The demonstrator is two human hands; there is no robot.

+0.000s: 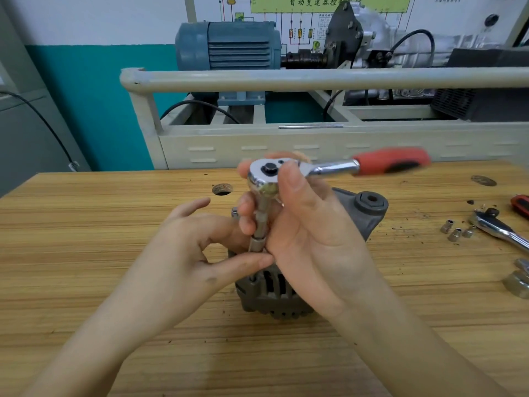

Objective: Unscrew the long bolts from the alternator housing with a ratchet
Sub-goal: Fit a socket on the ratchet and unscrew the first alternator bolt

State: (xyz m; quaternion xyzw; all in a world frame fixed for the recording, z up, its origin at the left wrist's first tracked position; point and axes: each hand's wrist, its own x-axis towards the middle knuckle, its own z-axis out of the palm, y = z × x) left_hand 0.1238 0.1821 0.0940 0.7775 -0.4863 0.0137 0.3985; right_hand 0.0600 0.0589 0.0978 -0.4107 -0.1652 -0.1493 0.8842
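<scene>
Ratchet (289, 173) head pinched in right grip (300, 224) above alternator (274, 296).

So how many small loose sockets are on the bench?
3, clustered at the right beside the spare ratchet: left, middle, right. The hands may hide others.

- wooden workbench (114, 224), light striped grain, dark specks on the right side
- round hole (221, 189) in the top, far centre-left; another dark round mark (483, 180) far right
- grey alternator (286, 293) standing on the bench, centre
- three small sockets (457, 231) lying together, right side
- second ratchet (503, 229) lying just beside them, chrome, head near the sockets
- red handle (521, 204) at right edge, cut off
- larger chrome socket (518, 282) near right edge, blurred
</scene>
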